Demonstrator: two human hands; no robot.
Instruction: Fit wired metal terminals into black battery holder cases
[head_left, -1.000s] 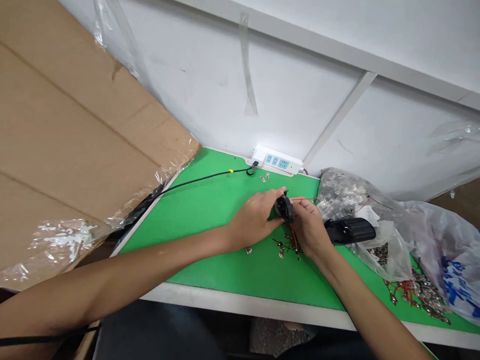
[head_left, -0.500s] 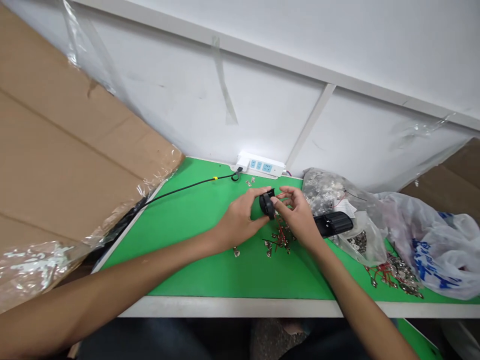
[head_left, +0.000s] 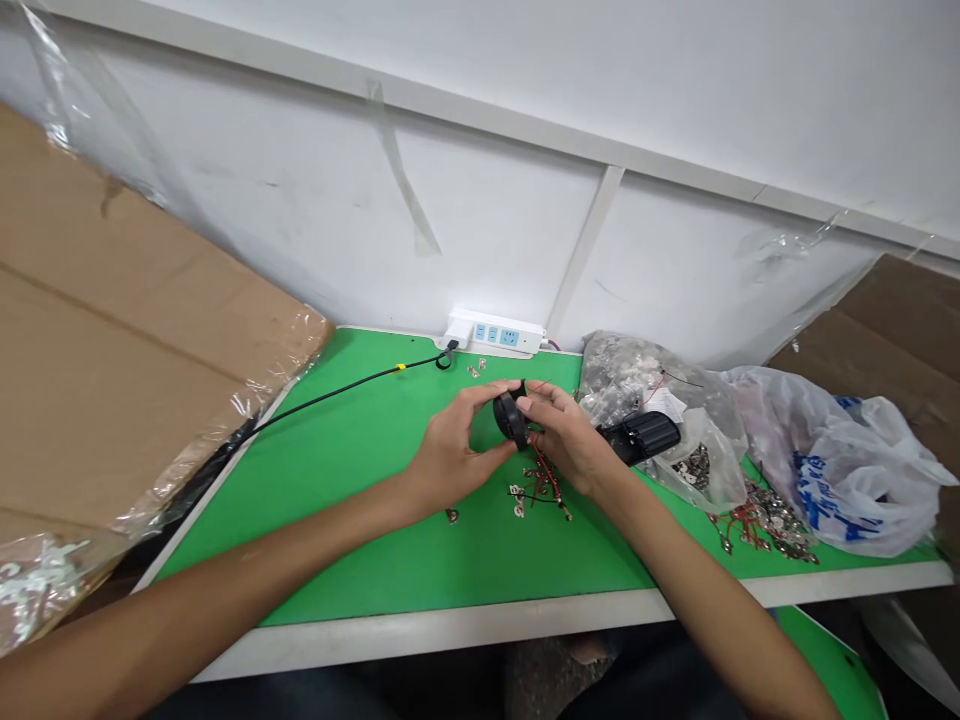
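A small black plastic housing [head_left: 511, 420] with a rounded end is held up over the green tabletop. My left hand [head_left: 450, 445] grips it from the left, fingers on top and thumb underneath. On its other side my right hand [head_left: 564, 435] is closed, the thumb pressing the housing's edge and the fingers behind it, partly hidden. A thin red wire shows by the right fingertips. Below the hands, red and black wires with small metal contacts [head_left: 541, 488] lie in a loose pile. Beyond my right wrist rests a longer black plastic shell [head_left: 645, 437].
A white power strip [head_left: 499, 333] with a plugged-in black cable stands against the wall. To the right are a clear bag [head_left: 630, 375] of metal parts, a heap of wired contacts [head_left: 780, 520] and a white plastic bag [head_left: 870, 490]. Cardboard [head_left: 150, 330] leans at left.
The camera view has shifted, so the bench sits further left in the picture. My right fingers have drawn in closer around the housing, and red wires now hang more visibly beneath it.
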